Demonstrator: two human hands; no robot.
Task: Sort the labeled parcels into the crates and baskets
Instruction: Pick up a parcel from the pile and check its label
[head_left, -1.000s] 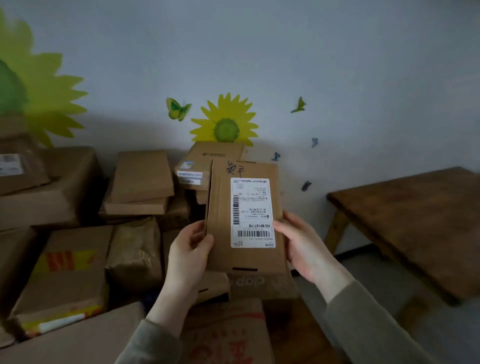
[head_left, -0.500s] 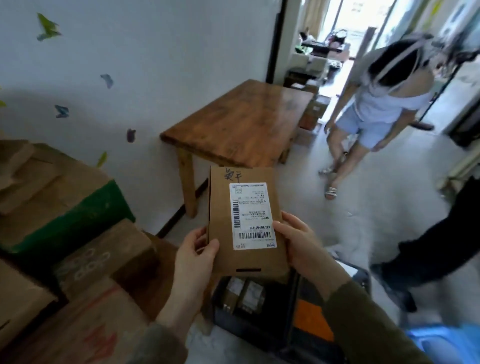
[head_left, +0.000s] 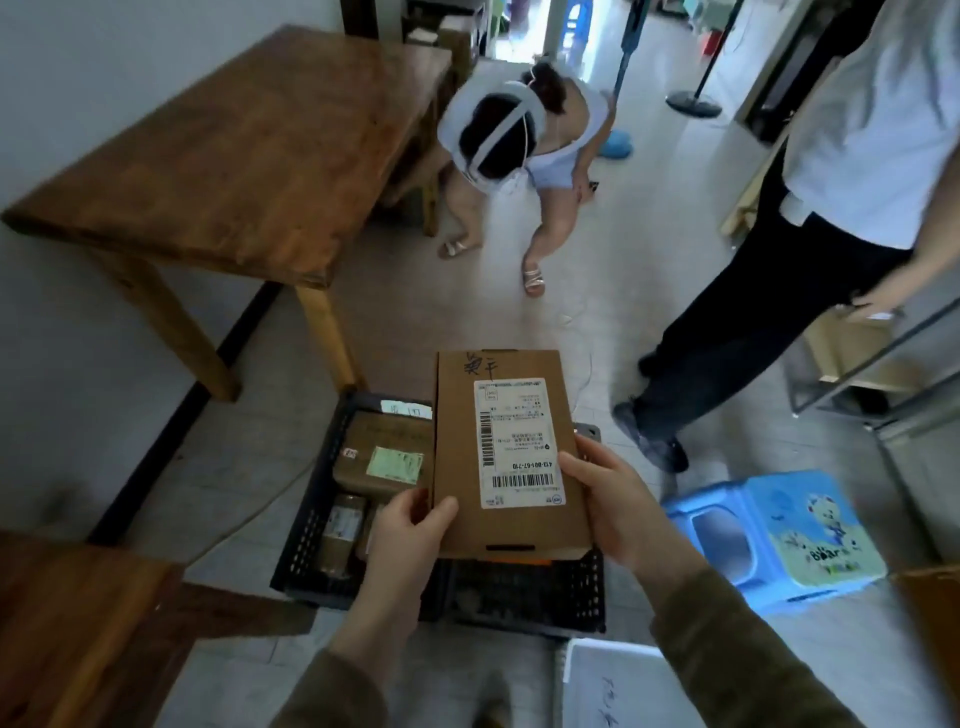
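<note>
Gripping: left grip (head_left: 410, 525) and right grip (head_left: 608, 499) pinching opposite long edges of flat cardboard parcel (head_left: 457, 415), thumbs on top face.
Parcel position: held above black crate (head_left: 519, 587), shipping label (head_left: 519, 441) facing up.
Crate contents: smaller parcels (head_left: 384, 457) in left half; right half hidden beneath.
Risk: tipping onto crate rim if released unevenly from edge-only hold.
Risk: collision with blue stool (head_left: 774, 535) when stepping right.

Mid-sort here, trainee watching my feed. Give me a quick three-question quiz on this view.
1. True or false: the left hand and right hand both grip the labeled parcel.
2. The parcel is held above: A) wooden table, B) black crate, C) blue stool.
3. Fill in: the parcel's white label faces ____.
Key: 1 true; 2 B; 3 up.
</note>
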